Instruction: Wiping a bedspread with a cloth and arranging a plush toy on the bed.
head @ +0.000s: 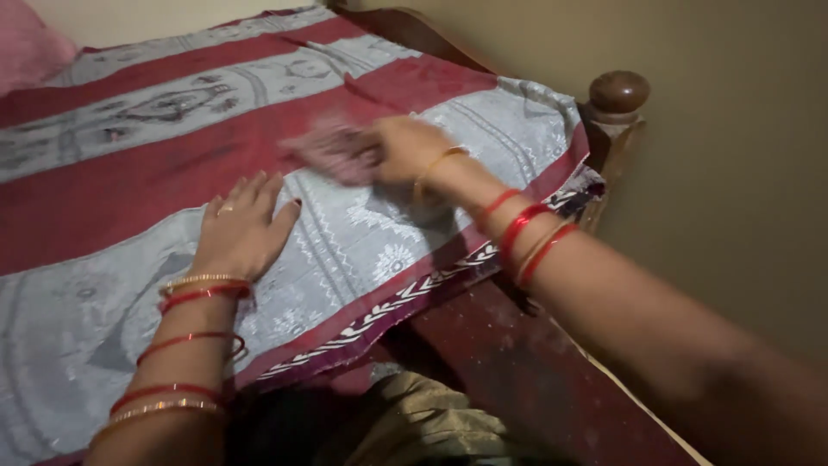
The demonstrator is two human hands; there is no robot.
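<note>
A red and grey patterned bedsheet [129,155] covers the bed. My left hand [241,229] lies flat on it, fingers spread, pressing a grey band of the cloth. My right hand [405,148] reaches further out over the sheet and grips a small pinkish cloth [332,151], which is blurred by motion. Both wrists carry red and gold bangles.
A dark wooden bed frame [517,371] runs along the near right side, ending in a post with a round knob [618,91]. A beige wall stands right behind it. A pink pillow [30,47] lies at the far left corner.
</note>
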